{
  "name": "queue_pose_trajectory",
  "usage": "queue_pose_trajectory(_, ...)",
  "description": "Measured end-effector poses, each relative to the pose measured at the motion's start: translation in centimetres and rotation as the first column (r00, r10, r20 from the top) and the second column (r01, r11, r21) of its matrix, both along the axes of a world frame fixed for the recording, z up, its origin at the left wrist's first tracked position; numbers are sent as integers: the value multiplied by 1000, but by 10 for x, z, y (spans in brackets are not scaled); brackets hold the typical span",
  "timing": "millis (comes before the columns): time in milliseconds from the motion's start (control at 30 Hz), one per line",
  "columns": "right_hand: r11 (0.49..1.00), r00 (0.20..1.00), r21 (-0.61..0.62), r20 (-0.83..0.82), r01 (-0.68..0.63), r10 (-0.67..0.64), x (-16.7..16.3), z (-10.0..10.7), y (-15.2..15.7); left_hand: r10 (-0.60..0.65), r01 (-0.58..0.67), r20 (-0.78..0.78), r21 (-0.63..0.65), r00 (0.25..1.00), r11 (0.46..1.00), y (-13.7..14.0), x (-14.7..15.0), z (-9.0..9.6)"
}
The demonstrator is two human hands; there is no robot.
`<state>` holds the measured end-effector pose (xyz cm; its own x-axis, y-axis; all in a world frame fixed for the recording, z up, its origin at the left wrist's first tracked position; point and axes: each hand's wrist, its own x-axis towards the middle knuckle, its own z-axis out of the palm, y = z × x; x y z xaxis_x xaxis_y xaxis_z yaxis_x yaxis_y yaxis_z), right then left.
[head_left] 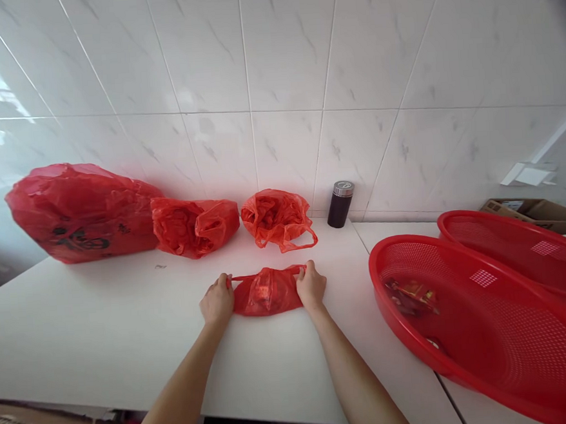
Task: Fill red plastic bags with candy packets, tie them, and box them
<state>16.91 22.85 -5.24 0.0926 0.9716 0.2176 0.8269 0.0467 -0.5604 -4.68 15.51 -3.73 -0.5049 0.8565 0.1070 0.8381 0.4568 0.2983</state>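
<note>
A small red plastic bag [268, 294] lies on the white table in front of me, with something packaged showing dimly through its thin film. My left hand [218, 299] is closed on the bag's left handle. The opposite handle is pinched in my right hand [311, 286], and the top edge is stretched between the two hands. Just behind it sits an open, crumpled red plastic bag [277, 215] with one handle loop toward me. To its left is another bunched red plastic bag [194, 226].
A large, full red bag [89, 216] with dark print stands at the back left. A dark thermos [340, 205] stands near the tiled wall. On the right, a red plastic basket [486, 346] holds a few small packets [415, 295]; behind it are a second red basket [518, 247] and a cardboard box [545, 214].
</note>
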Motion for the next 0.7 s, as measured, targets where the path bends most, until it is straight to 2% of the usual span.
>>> queue_pose_trajectory(100,999,996,28,-89,31,-28,3,-1,1,88,-88,76,-6,993,996,-4,-4,-1)
queue_pose_trajectory(200,998,982,48,-186,51,-42,7,-3,2,73,-66,157,-49,985,997,-2,-11,3)
queue_pose_trajectory(300,997,956,54,-291,55,-37,11,-5,2,-22,42,221,-91,975,995,7,-21,18)
queue_pose_trajectory(400,996,922,79,-387,29,3,12,-4,0,-164,176,213,-39,963,984,16,-15,37)
queue_pose_trajectory(500,995,884,104,-464,3,46,13,1,-3,-384,391,205,10,900,920,24,13,47)
queue_pose_trajectory(567,994,858,109,-511,0,56,16,3,-6,-483,502,232,-30,844,864,28,32,50)
queue_pose_trajectory(633,995,833,104,-552,14,46,18,4,-7,-504,545,274,-101,819,832,30,39,53)
queue_pose_trajectory(700,996,814,89,-580,30,27,21,3,-7,-480,545,315,-165,819,822,29,27,59)
